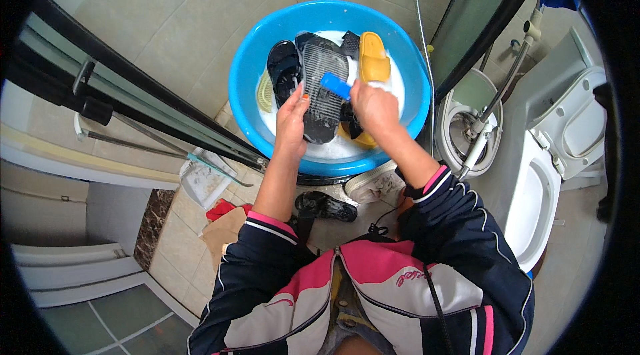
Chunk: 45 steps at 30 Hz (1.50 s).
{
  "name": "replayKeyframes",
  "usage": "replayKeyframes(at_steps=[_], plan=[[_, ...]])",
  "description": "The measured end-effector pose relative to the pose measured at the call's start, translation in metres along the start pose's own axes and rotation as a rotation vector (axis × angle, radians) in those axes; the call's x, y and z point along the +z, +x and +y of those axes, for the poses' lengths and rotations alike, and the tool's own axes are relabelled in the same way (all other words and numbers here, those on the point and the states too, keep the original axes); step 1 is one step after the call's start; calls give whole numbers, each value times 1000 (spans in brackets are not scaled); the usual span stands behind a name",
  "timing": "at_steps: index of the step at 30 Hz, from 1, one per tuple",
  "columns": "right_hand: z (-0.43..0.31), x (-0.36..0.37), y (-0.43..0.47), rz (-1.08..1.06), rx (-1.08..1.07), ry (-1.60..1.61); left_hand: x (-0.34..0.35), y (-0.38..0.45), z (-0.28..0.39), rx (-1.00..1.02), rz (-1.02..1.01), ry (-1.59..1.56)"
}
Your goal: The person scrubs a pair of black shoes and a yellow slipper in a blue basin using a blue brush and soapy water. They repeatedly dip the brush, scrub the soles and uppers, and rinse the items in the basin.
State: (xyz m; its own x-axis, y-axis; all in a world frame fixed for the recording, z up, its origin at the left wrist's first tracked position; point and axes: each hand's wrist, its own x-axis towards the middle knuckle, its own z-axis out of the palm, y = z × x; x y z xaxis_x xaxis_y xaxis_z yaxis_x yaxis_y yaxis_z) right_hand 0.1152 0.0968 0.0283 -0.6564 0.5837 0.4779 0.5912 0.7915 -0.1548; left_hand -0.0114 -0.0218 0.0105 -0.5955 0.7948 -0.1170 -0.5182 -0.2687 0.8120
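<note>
My left hand [291, 122] grips the edge of a black slipper [324, 115], whose ribbed sole faces up and bears wet whitish smears. A blue brush [336, 86] is in my right hand [376, 107], lying across the middle of that sole; its bristles are hidden. Both hands are over a large blue plastic basin [243, 80] of white, sudsy water [327, 151]. Inside it, a black sandal [284, 67] leans at the left and a yellow slipper [374, 57] at the right. A pale green shoe sole [264, 90] shows by the left wall.
On the tiled floor lie a black slipper [326, 206], a whitish shoe [375, 184] and a dustpan [205, 180]. Glass door frames [150, 90] flank the basin at left and right. A mop bucket [492, 85] and a white toilet [537, 200] stand right.
</note>
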Motion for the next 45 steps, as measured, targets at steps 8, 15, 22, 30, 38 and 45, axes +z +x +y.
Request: replayKeyframes(at_steps=[8, 15, 22, 30, 38, 45], plan=[[-39, -3, -26, -38, -140, 50, -12, 8, 0, 101, 251, -123], [-27, 3, -13, -29, -82, 34, -7, 7, -7, 73, 219, -106], [-48, -20, -19, -147, 0, 186, -13, 7, 4, -65, 225, -249], [-29, -32, -10, -165, -121, 229, -19, 7, -2, -149, -204, -649], [-32, -32, -16, -154, -156, 220, -7, 4, -1, -235, -147, -603], [-36, -19, -15, 0, -166, 129, -7, 5, -15, -361, -87, -380]])
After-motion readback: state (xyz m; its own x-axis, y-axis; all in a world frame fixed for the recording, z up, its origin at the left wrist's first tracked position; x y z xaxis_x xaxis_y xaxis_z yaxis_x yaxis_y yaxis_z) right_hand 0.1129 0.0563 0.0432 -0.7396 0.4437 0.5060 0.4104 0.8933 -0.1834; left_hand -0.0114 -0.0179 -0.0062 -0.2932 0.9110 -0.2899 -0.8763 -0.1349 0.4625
